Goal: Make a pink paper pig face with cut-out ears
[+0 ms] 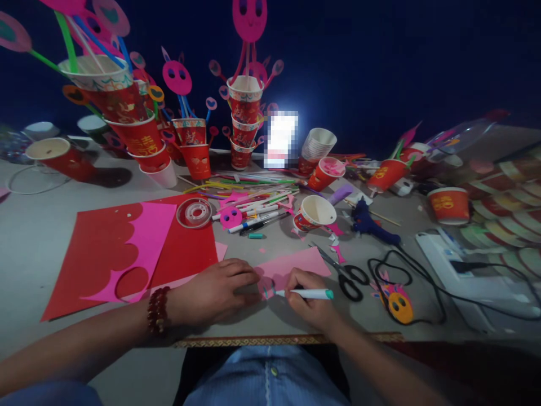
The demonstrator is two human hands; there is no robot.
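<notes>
My right hand (310, 299) grips a white marker (310, 294) with a green end, its tip touching a small pink paper piece (267, 287). Green marks show on that piece. Lying flat, my left hand (220, 290) has its fingertips at the left edge of the same piece. Behind both hands rests a pale pink paper strip (296, 265). A small green cap (255, 236) lies farther back. Black-handled scissors (349, 279) sit to the right of my right hand.
Red sheets (101, 242) with a cut pink sheet (154, 225) lie left. A tape roll (194, 212), several pens (257, 220) and a paper cup (316, 213) stand behind. Right are a glue gun (372, 223), its cord and a power strip (448, 276). Stacked cups (245, 107) rise at back.
</notes>
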